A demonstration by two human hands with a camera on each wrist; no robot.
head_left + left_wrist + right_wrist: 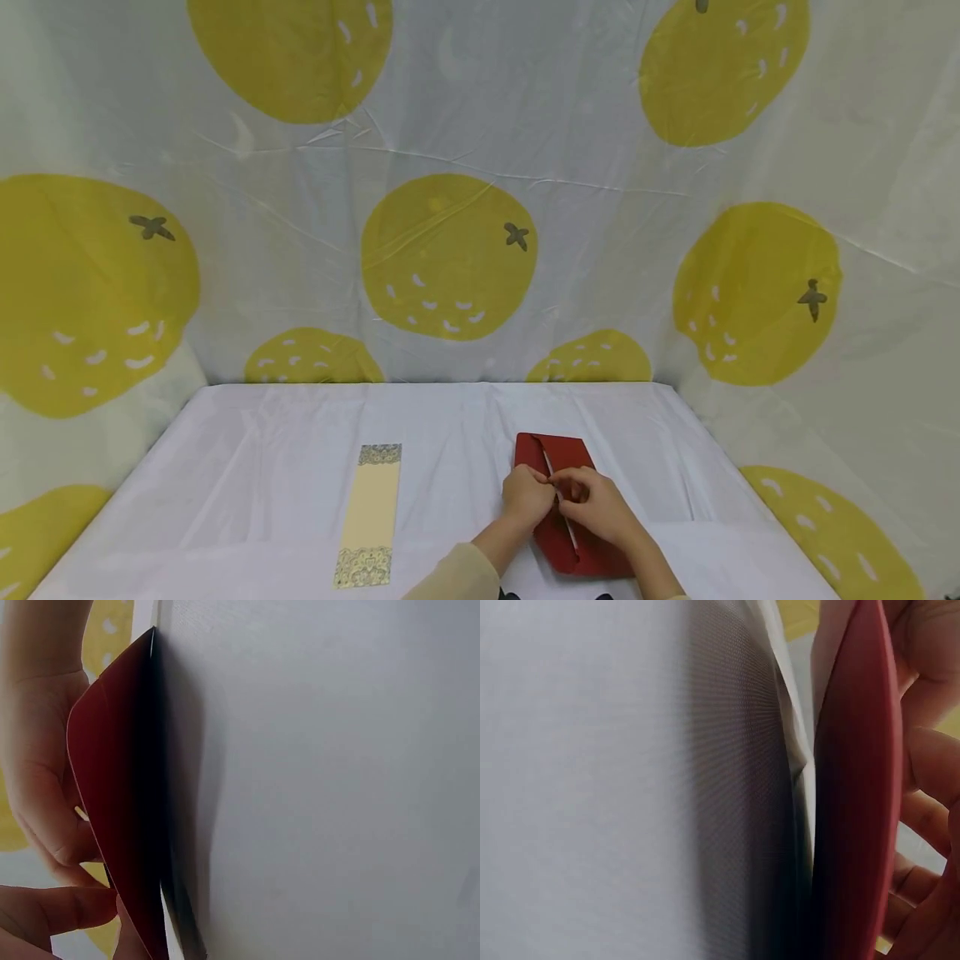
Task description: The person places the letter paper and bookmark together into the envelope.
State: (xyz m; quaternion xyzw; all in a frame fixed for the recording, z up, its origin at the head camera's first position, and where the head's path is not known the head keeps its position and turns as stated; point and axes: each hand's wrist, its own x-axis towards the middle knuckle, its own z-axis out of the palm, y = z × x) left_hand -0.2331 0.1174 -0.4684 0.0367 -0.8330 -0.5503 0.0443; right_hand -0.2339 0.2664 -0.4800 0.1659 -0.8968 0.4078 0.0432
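A red paper folder (600, 556) lies on the right part of the table, its two long flaps meeting over a pale strip. My left hand (528, 497) pinches a flap edge at the middle seam. Close by, my right hand (594, 502) has its thumb and forefinger curled at the same seam, almost touching the left fingertips. In the left wrist view, the red flap (112, 765) stands raised and hides part of the right fingers. The right wrist view shows the red edge (862, 787) beside curled fingers; their exact contact there is partly hidden.
A cream paper strip (369, 508) with patterned ends lies left of the hands. White cloth (247, 500) covers the table. A curtain (592, 250) printed with yellow fruit hangs behind and at both sides.
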